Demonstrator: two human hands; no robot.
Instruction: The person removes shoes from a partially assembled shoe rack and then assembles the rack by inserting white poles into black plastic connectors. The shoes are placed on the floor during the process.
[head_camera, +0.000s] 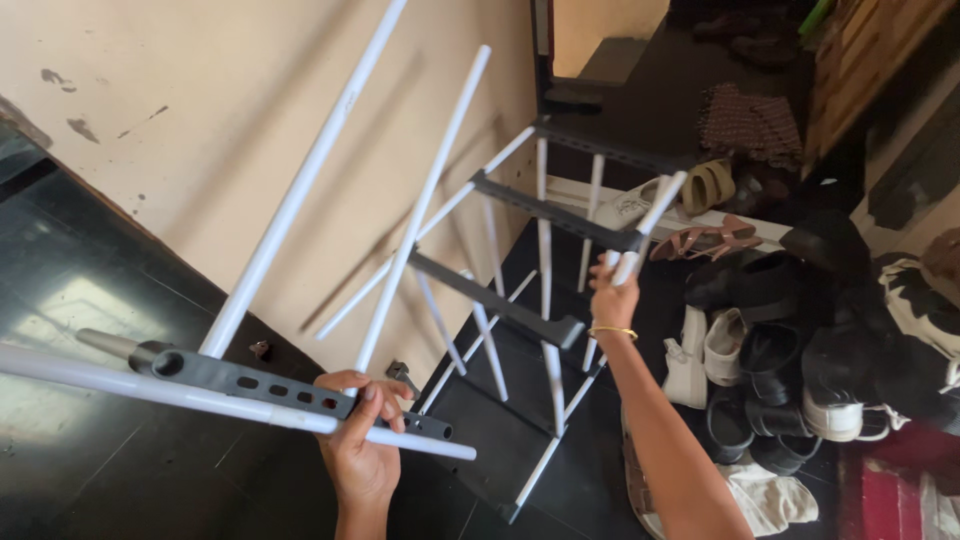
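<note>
A tall shoe rack of white metal tubes and dark grey plastic side bars (520, 300) lies tipped over on the black tiled floor (90, 480), close beside the beige wall (200, 110). Its long axis runs from the lower left, next to the person, up and away to the right, towards the pile of shoes and sandals (790, 340) on the floor beyond.

The left hand (362, 440) is at the near end: its grip is closed around a dark grey perforated end bar (270, 385) and the white tube (180, 395) lying along it, fingers curled over the top. The right hand (612, 300), with a gold bangle (612, 331) at the wrist, reaches further out, its grip closed on the end of a white tube (650, 222) at the far right side of the frame. So the frame stretches between the two hands, the left nearer the body, the right at arm's length. A crumpled pale cloth (770, 500) lies on the floor under the right forearm.
</note>
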